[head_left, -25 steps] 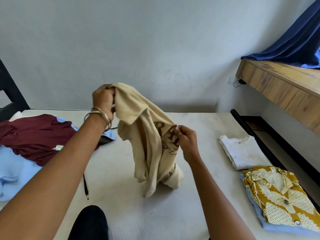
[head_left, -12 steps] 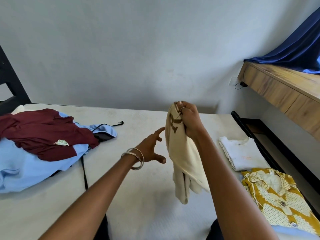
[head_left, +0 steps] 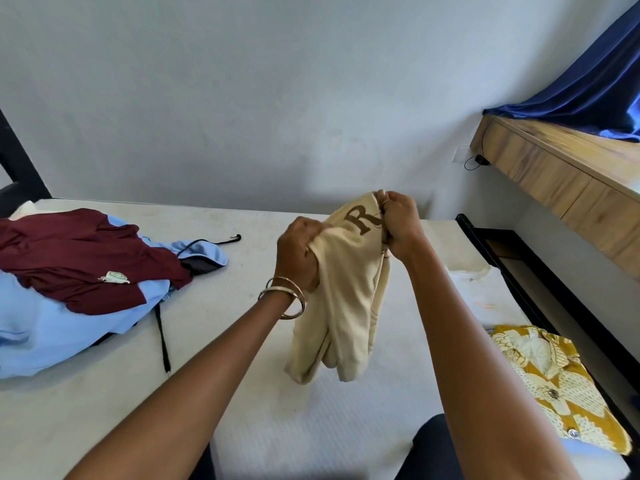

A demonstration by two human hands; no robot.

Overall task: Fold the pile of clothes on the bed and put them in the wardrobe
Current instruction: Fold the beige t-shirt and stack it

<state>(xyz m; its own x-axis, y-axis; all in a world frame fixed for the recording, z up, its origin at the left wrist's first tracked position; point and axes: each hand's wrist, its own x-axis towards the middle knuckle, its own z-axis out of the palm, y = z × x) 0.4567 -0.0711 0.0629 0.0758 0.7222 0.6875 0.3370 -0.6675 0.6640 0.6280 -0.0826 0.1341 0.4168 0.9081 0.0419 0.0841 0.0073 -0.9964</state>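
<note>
Two hands hold a cream T-shirt (head_left: 349,299) bunched in mid-air above the white bed (head_left: 242,393) at the centre of the frame. The left hand (head_left: 299,256) is fisted round a gather of cloth at the garment's upper left, and the right hand (head_left: 398,225) pinches the top edge beside a large brown letter R; the rest hangs in loose folds, its hem just clear of the mattress (or so it appears from this angle). At left lies the unfolded pile, a maroon garment (head_left: 76,258) over a light blue one (head_left: 48,334). At right sit folded pieces: a white top (head_left: 485,292) and a yellow patterned shirt (head_left: 554,382). The work looks less than half done. To fold this shirt well, the hands would likely need to find both shoulder seams, shake the cloth flat, and lay it face down on the bare stretch of bed before turning in the sleeves. No wardrobe is in view.
</note>
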